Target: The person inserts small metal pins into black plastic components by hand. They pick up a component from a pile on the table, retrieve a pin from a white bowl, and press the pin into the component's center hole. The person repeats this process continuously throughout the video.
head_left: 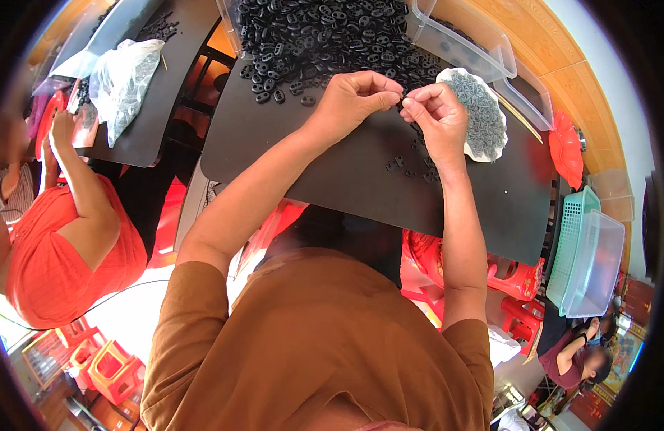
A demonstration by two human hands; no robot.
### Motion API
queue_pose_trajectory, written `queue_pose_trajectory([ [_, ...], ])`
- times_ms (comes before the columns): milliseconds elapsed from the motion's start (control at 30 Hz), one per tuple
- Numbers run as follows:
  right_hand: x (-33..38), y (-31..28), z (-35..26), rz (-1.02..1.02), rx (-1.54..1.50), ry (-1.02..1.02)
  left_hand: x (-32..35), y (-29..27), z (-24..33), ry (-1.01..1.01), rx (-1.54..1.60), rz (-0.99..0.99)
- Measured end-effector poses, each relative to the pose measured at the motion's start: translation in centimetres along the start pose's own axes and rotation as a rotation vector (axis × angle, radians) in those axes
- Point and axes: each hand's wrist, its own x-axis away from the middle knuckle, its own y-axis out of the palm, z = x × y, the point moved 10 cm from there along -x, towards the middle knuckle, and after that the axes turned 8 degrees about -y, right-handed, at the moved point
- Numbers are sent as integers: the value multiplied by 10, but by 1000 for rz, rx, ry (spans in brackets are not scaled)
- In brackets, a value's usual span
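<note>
My left hand [357, 100] and my right hand [438, 118] meet fingertip to fingertip above the dark table, each closed in a pinch. A small black piece [402, 100] shows between the fingertips, seemingly in the left pinch; the fingers cover most of it. Whatever the right fingers hold is too small to make out. Beyond my hands spreads a big heap of black oval plastic pieces with two holes [325, 36]. A white scalloped plate [491, 154] beside my right hand bears many tiny grey pieces, perhaps springs. Several loose black pieces [400, 164] lie left of my right wrist.
Clear plastic bins [476, 57] flank the heap. Right of the plate are a thin stick [519, 115] and a red scalloped dish [566, 147]. A green basket [569, 244] stands at far right. Another person in red [73, 244] works at a table on the left.
</note>
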Motion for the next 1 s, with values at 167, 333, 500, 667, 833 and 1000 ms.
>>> queue_pose_trajectory([
  [167,-2,0,-2,-16,12,-27,0,1,-5,-40,158,-25],
  [333,-1,1,1,-38,76,5,0,0,-8,-62,61,-28],
  [500,-2,4,2,-50,53,59,-1,-2,-7,-53,49,-12],
  [667,0,4,6,-62,29,91,-1,0,-6,-45,69,-20],
  [833,1,4,5,-51,63,105,0,2,-6,-30,24,-32],
  [1000,3,4,10,-37,63,92,1,4,-7,-46,-42,-38],
])
